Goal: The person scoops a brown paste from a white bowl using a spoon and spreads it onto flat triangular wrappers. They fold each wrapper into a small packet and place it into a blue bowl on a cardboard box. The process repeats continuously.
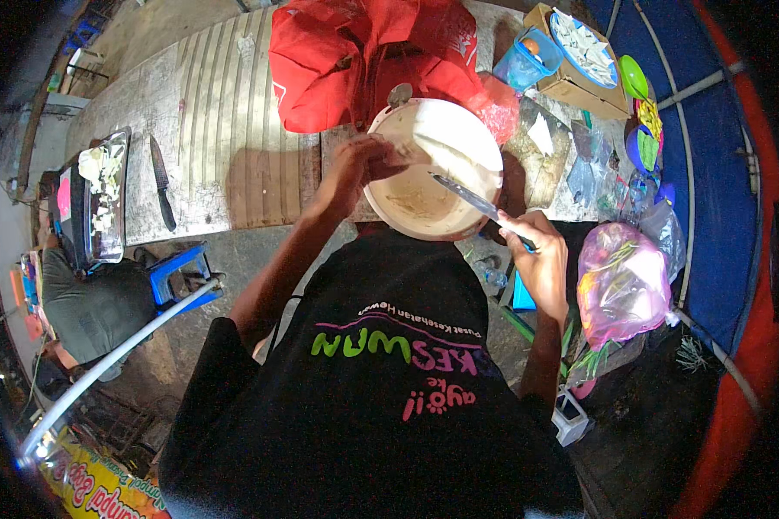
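In front of my chest is a round white tub point(437, 156), its pale inside stained brown near the bottom. Over its right side, my right hand point(538, 259) grips the handle of a knife point(469, 197), whose blade points up and left across the opening. My left hand point(359, 169) is at the tub's left side, fingers drawn together over the opening. What they pinch, if anything, is too dark and small to make out. A red cloth bag point(320, 73) lies on the table just beyond the tub.
A second knife point(161, 182) lies at left beside a tray point(121, 233) of pale cut pieces. At back right are a blue container point(524, 65) and a cardboard box point(593, 91). A pink plastic bag point(623, 277) stands at right. A person point(99, 298) sits at left near a blue stool point(182, 272).
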{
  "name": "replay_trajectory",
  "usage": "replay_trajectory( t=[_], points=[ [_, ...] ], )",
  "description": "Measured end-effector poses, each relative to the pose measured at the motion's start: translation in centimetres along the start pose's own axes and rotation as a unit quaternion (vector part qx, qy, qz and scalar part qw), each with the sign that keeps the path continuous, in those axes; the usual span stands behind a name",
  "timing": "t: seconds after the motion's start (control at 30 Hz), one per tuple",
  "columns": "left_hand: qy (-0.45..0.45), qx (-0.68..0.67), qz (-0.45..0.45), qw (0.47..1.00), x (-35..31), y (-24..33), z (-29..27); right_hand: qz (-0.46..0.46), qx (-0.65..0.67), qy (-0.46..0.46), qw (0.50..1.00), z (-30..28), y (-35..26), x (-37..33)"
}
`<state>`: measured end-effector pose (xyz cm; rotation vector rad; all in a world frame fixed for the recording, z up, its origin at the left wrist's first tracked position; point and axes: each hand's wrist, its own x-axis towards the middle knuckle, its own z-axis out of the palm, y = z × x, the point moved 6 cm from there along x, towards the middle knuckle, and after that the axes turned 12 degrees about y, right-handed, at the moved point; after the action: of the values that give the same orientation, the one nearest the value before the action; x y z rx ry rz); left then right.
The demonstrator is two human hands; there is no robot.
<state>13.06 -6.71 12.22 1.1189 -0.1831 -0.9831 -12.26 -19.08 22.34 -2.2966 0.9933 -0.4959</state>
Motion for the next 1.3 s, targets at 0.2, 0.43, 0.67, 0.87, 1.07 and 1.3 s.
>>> replay_trajectory(
  t=[0.2, 0.43, 0.67, 0.87, 1.07, 1.3],
  points=[
    [0.046, 0.036, 0.068, 0.996, 1.5, -0.4, -2.8, 0.014, -0.030, -0.060, 0.998, 3.3, 1.2, 0.8],
    [0.086, 0.058, 0.009, 0.995, 1.7, -4.4, -4.1, 0.008, -0.159, -0.125, 0.979, 7.6, 2.1, 1.5],
    [0.089, 0.028, 0.039, 0.995, 1.4, -4.5, -3.9, 0.075, -0.115, -0.164, 0.977, 9.6, 2.9, 1.4],
    [0.109, 0.018, 0.028, 0.994, 1.6, -5.3, -4.6, 0.082, 0.039, -0.191, 0.977, 12.4, 3.5, 1.1],
    [0.127, -0.003, 0.021, 0.992, 2.0, -4.5, -5.3, 0.201, 0.222, -0.221, 0.928, 9.8, 5.7, 0.3],
    [0.085, 0.079, 0.026, 0.993, 1.8, -2.4, -4.7, 0.233, 0.303, -0.187, 0.905, 4.8, 6.8, -0.7]
  ],
)
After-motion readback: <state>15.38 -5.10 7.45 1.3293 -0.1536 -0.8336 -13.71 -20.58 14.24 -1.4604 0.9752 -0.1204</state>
